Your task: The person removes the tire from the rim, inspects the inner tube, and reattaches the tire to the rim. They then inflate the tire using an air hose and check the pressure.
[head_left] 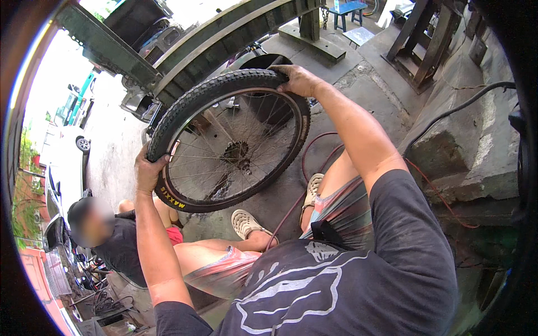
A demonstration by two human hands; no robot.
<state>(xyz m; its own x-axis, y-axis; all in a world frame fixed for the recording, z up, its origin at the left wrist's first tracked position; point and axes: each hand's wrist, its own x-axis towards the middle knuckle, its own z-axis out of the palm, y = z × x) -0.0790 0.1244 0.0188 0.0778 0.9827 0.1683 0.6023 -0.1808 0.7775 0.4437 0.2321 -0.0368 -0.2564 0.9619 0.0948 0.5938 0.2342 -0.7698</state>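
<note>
Your bare left hand (149,171) pinches the left edge of the black knobby-tyred, wire-spoked bicycle wheel (244,163); your bare right hand (298,82) clasps its far right edge. It tilts before you, outline stretching near left to far right, dark toothed sprockets (233,150) facing you.

Blk tee (386,285) (short slvs (412,218)) w/ wht print (274,292), multicol shorts (348,215), beige clogs (245,223)

Left grip (149,169) partly hidden behind tyre (182,109); nearby person's face (96,223) blurred.
</note>
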